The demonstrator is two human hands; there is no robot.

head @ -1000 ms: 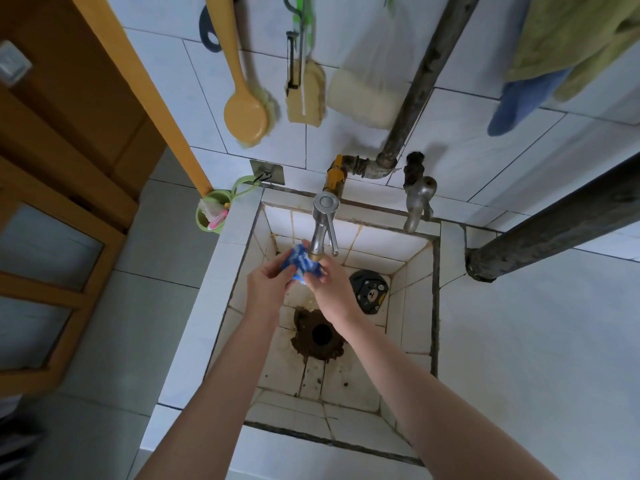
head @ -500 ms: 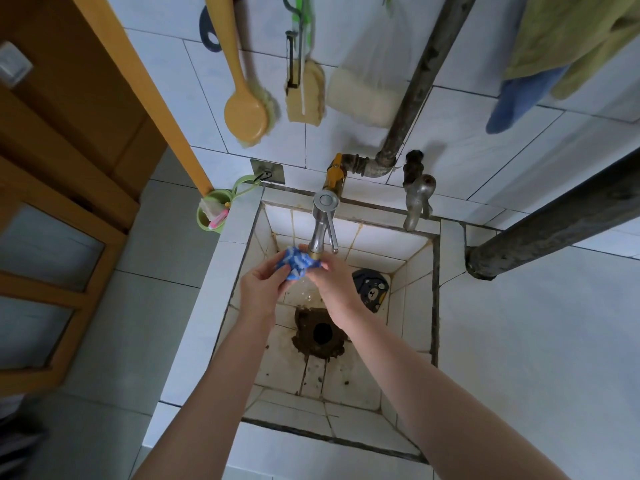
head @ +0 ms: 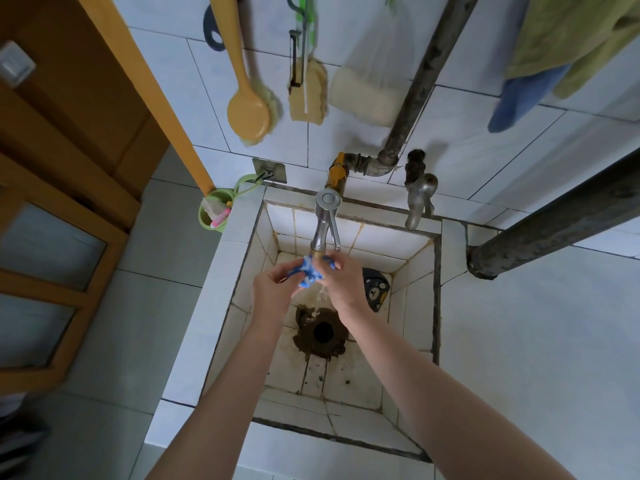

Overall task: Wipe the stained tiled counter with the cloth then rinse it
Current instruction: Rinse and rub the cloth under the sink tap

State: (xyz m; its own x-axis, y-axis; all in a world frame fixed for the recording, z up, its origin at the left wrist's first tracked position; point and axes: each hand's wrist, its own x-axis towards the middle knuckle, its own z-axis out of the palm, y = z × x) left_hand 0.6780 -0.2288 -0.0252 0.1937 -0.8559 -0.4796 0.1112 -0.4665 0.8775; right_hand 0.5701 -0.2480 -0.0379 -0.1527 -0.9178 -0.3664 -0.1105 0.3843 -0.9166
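cloth [head: 309,274] blue with white patches | tap [head: 325,220] silver | sink [head: 419,306] white tiles, brown stains | brush [head: 247,116] yellow | cup [head: 214,211] green | towel [head: 568,39] olive-green

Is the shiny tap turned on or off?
On. Water runs down from the blue cloth held under the tap and falls toward the drain.

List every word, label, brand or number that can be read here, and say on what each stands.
No text can be read anywhere.
The dark pad in the sink shows only a cartoon bear face, no letters.
The tap, the blue cloth and the yellow brush carry no visible print.
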